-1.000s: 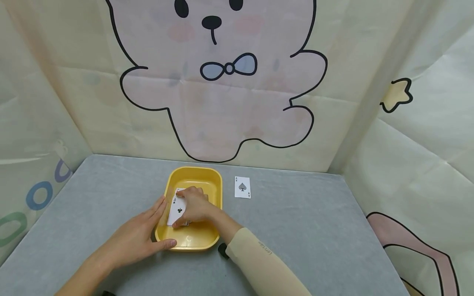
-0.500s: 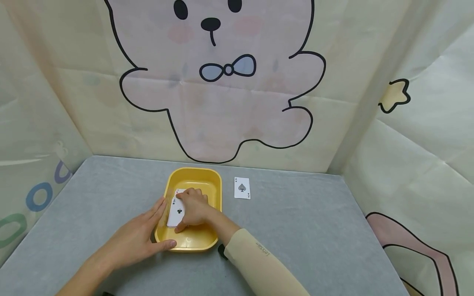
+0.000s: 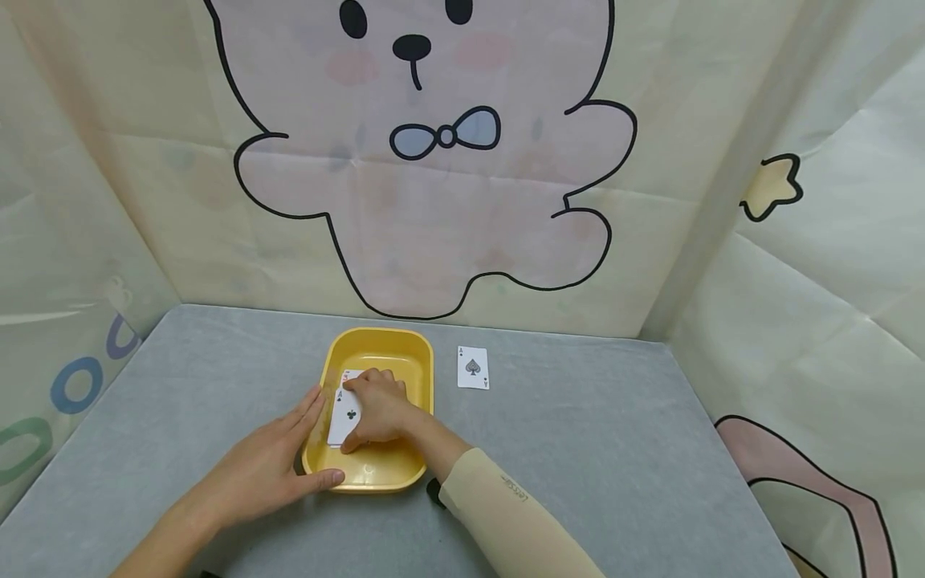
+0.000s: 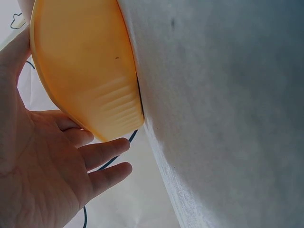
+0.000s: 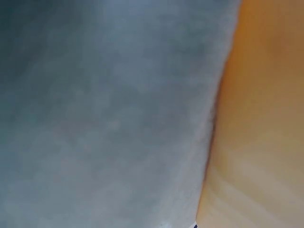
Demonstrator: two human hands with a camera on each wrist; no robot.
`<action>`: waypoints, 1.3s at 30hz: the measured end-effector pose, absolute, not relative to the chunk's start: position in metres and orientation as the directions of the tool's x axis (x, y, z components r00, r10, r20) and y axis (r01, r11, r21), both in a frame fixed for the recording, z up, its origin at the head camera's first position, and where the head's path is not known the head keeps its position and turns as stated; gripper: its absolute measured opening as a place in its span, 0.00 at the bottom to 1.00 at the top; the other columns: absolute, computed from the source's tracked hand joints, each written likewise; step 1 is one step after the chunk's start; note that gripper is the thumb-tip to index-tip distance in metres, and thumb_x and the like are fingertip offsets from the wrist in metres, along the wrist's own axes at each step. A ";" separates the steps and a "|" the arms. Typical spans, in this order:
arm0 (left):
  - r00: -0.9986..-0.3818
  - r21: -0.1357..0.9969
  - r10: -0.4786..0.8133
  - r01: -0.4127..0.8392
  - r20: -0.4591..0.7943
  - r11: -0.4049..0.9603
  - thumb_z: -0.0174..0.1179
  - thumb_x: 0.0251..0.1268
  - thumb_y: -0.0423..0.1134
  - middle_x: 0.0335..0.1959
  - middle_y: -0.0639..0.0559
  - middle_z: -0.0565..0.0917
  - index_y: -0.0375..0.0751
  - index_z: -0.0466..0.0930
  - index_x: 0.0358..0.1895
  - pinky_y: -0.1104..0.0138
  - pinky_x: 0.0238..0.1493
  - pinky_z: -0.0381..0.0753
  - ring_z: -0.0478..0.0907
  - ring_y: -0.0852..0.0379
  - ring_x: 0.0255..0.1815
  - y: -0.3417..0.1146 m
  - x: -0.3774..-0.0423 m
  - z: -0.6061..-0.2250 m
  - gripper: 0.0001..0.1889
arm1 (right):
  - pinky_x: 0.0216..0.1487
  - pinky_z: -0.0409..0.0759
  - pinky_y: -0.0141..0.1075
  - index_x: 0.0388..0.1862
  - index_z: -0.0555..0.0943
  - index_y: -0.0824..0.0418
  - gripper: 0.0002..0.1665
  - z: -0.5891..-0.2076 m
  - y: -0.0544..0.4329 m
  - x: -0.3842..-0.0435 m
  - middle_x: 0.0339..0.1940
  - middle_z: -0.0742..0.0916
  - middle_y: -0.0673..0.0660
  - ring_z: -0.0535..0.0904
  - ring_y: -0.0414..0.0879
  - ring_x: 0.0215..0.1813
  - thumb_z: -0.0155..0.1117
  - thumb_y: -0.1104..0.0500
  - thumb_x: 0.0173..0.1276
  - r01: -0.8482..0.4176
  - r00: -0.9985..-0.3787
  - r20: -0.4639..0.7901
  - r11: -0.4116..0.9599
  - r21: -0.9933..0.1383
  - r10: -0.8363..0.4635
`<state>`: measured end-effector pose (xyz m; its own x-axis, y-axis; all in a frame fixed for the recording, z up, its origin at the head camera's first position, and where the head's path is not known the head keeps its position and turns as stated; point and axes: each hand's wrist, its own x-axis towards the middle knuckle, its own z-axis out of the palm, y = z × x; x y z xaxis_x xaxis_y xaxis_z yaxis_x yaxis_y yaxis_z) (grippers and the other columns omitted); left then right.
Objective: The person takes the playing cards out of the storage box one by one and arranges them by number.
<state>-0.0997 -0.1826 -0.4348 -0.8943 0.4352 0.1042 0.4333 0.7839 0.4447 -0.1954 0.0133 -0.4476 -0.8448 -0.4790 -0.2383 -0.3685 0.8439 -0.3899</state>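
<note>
On the grey table (image 3: 578, 466), steady the yellow tray (image 3: 383, 475); light sideways pressure should stop it sliding. Your left hand (image 3: 270, 461) is spread, fingers nearly straight along the tray's 9 o'clock side, thumb over its rim at 7, resting rather than clasping. Your right hand (image 3: 383, 411) spans the playing cards (image 3: 344, 421) inside, toward 9 o'clock: bent thumb and forefinger hold opposite ends, how firmly you can't tell. Best press both ends evenly, without bowing them. A lone ace of spades (image 3: 473, 368) lies outside, at 2 o'clock.
</note>
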 end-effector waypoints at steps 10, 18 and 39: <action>-0.900 0.452 0.424 0.421 0.099 0.787 0.63 0.63 0.73 0.84 0.40 0.57 0.40 0.52 0.85 0.40 0.64 0.75 0.72 0.34 0.72 -0.182 -0.100 -0.436 0.57 | 0.57 0.66 0.34 0.77 0.73 0.50 0.57 -0.447 0.016 -0.196 0.69 0.77 0.47 0.67 0.41 0.60 0.89 0.41 0.48 -0.373 -0.839 -0.214 0.814 -0.445 -0.501; -0.887 0.439 0.444 0.453 0.130 0.776 0.64 0.63 0.72 0.84 0.40 0.59 0.39 0.52 0.85 0.42 0.63 0.77 0.73 0.35 0.72 -0.182 -0.100 -0.434 0.58 | 0.56 0.65 0.33 0.79 0.71 0.51 0.59 -0.445 0.019 -0.195 0.68 0.77 0.47 0.67 0.40 0.59 0.88 0.42 0.49 -0.380 -0.837 -0.178 0.783 -0.492 -0.518; -0.893 0.454 0.439 0.434 0.102 0.778 0.64 0.62 0.73 0.84 0.39 0.58 0.37 0.53 0.84 0.41 0.65 0.75 0.71 0.34 0.73 -0.183 -0.101 -0.433 0.59 | 0.65 0.67 0.38 0.81 0.68 0.51 0.60 -0.425 0.039 -0.192 0.73 0.74 0.50 0.66 0.44 0.66 0.87 0.44 0.50 -0.362 -0.829 -0.164 0.737 -0.571 -0.534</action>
<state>-0.1007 -0.1833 -0.4331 -0.8929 0.4385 0.1017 0.4338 0.7780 0.4544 -0.1920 0.0386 -0.4252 -0.8292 -0.5344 -0.1635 -0.3624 0.7369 -0.5707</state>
